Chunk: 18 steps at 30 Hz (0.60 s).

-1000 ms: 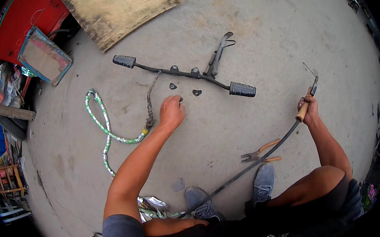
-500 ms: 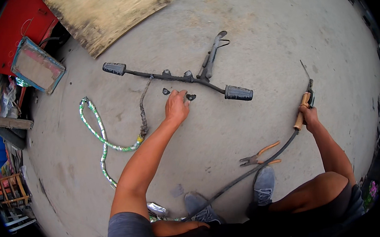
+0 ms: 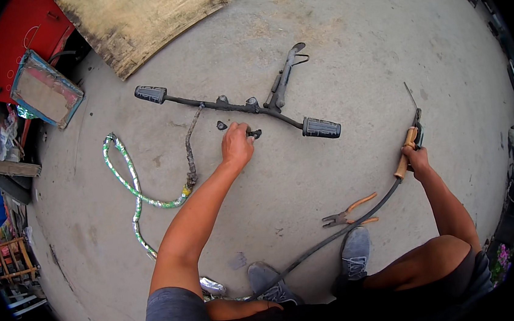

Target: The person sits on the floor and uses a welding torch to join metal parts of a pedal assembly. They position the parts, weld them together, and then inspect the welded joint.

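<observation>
My left hand (image 3: 237, 145) reaches to the concrete with its fingers closed on a small dark metal piece (image 3: 256, 134). Just left of that hand lies a similar small dark piece (image 3: 221, 125). Beyond both is a motorcycle footrest bar (image 3: 232, 106) with black rubber pegs at its ends and a side stand (image 3: 286, 75) sticking out behind. My right hand (image 3: 416, 159) grips a welding electrode holder (image 3: 408, 153) at the right; a thin rod (image 3: 410, 95) points up from its jaws. A black cable (image 3: 337, 234) runs from the holder back past my feet.
Pliers with orange handles (image 3: 350, 213) lie near my right shoe (image 3: 355, 253). A cable wrapped in green and silver (image 3: 134, 183) loops at the left, its dark end touching the bar. Plywood (image 3: 147, 23), a blue-edged framed panel (image 3: 49, 90) and clutter stand at the far left.
The view has shifted slightly. My left hand stays at the small metal piece, which sits a little differently against the fingertips. The right hand keeps hold of the electrode holder.
</observation>
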Motion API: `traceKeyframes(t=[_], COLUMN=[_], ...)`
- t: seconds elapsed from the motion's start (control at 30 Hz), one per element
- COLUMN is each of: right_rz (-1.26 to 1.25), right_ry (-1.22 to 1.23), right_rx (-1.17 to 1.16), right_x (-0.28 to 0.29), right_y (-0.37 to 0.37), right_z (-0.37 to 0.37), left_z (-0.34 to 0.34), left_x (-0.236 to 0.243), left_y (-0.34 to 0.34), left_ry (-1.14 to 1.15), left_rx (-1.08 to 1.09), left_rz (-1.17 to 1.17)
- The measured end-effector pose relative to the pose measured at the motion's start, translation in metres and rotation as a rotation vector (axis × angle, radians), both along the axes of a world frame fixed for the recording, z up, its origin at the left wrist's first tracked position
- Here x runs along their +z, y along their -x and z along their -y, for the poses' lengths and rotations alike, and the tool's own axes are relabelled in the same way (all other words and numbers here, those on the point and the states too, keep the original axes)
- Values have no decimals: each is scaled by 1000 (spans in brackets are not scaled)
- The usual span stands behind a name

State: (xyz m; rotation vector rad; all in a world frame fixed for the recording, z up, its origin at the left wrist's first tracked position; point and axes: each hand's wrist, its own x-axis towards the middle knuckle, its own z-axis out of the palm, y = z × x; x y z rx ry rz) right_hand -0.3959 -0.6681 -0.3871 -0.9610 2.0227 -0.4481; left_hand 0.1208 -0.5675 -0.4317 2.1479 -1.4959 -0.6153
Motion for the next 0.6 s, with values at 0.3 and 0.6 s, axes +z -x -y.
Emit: traceKeyframes(t=[0.3,0.6], right_rz=[-23,-119], right_ry=[-35,-204], right_rx=[37,42], right_x=[13,31], right_y=[-4,-1], right_z=[-3,-13], left_z=[-1,-8], left_x=[4,1], left_y=[-1,0], left_ry=[-33,117], left_rx=[-10,-73], left_rz=[-51,-55])
